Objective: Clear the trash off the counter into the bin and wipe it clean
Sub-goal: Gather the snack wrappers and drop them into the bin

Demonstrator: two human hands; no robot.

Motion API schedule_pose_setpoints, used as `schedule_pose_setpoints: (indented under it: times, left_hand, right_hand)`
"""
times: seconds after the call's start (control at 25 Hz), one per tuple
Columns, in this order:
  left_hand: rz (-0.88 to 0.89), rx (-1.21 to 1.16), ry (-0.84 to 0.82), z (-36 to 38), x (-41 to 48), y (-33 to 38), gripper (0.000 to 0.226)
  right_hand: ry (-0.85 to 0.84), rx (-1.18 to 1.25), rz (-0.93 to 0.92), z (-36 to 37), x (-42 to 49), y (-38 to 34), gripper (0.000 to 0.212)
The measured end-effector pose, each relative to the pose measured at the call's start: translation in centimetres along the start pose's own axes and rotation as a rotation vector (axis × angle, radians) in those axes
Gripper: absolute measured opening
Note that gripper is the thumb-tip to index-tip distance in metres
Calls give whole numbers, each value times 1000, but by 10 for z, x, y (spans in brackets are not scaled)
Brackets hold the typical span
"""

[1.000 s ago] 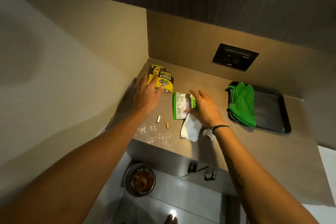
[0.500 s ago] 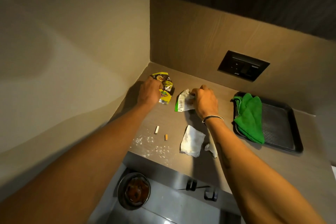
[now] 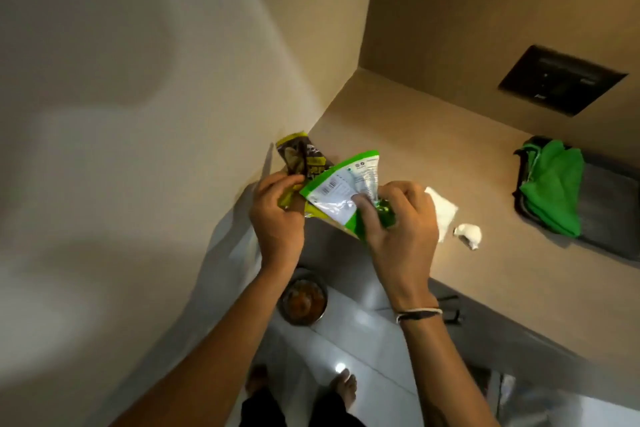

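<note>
My left hand (image 3: pixel 275 218) grips a crumpled yellow and black snack wrapper (image 3: pixel 301 158), lifted off the counter (image 3: pixel 408 135). Close beside it my right hand (image 3: pixel 401 229) holds a green and white wrapper (image 3: pixel 343 191), also raised. Both hands hover over the counter's front edge. A white tissue (image 3: pixel 443 210) lies on the counter, partly behind my right hand, with a small white crumpled scrap (image 3: pixel 469 234) next to it. Down on the floor stands a round metal bin (image 3: pixel 304 302) with brownish waste inside, below my left wrist.
A folded green cloth (image 3: pixel 550 191) rests on a dark tray (image 3: pixel 609 208) at the counter's right. A black switch panel (image 3: pixel 561 80) is set in the back wall. A wall runs close on the left. My bare feet (image 3: pixel 343 388) stand on the white floor tiles.
Both hands closed on the wrappers, lifted them off the counter and drew them back toward me. The view tilted down, and the small butts and crumbs are now hidden.
</note>
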State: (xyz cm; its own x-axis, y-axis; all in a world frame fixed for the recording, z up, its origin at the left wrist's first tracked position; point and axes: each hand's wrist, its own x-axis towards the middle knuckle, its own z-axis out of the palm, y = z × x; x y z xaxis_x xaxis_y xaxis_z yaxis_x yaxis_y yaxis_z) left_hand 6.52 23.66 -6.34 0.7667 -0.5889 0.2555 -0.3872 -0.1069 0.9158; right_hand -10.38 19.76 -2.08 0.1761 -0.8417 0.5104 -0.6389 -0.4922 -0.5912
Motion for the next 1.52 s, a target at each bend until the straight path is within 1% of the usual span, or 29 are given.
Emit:
schedule_pose_setpoints:
  times: [0.08,0.12,0.24,0.36,0.44,0.52,0.6,0.68,0.8,0.84,0.92,1.0,1.08,1.12,1.2,1.28,1.32,1.4,1.48,1.52]
  left_hand:
    - [-107,44,29,-44,-38,-30,30]
    - [-151,85,6,-61,-58,-48,29]
    - [-246,191,-133,-92,-109,-107,28]
    - [-404,337,-286,-99,-147,-170,24]
    - [-475,421,-356,-90,-167,-220,23]
    - [-540,445,-387,-78,-180,-265,23]
    - [-583,458,-401,-58,-195,-321,26]
    - [-616,477,-419,-34,-208,-377,28]
    - [-636,456,-433,11,-214,-449,25]
    - [-613,476,-449,25,-213,-464,24]
    - [-511,523,-505,46,-214,-492,26]
    - [-390,509,-567,63,-214,-521,26]
    - [-298,476,-630,71,-208,-543,27]
    - [-290,462,-676,74,-204,-552,32]
    - [-268,458,-743,72,-197,-555,42]
    - [-244,457,-808,66,-194,-542,52]
    - [-228,477,-849,61,-195,-529,56]
    - [-204,632,-910,49,-197,-503,62]
    - [-207,701,-948,31,-203,-476,71]
    - [-152,704,-936,22,-208,-462,77]
  right_hand:
    - [-149,62,64,13,-50,-22,27]
    - [-231,61,122,21,-74,-25,27]
    - [-505,-17,315,51,-135,-5,27]
    - [-720,26,575,91,-189,33,30]
    - [-817,39,745,122,-222,64,35]
    - [-876,12,880,151,-250,97,38]
    - [-885,2,965,190,-279,137,41]
    - [-863,0,1012,230,-307,174,46]
    - [-880,-43,977,290,-336,228,56]
    - [-894,-64,950,308,-340,241,56]
    - [-928,-116,856,343,-351,265,47]
    - [-913,-158,764,372,-358,284,36]
    - [-886,-137,703,392,-360,291,34]
    - [-898,-119,692,396,-359,290,35]
    - [-943,-85,719,399,-361,286,33]
    - [-982,-123,678,387,-362,276,32]
    - [-993,-152,622,377,-363,269,32]
    - [-1007,-209,487,354,-362,254,36]
    - [-1021,-322,280,328,-362,235,56]
    - [-1022,-395,186,314,-360,226,63]
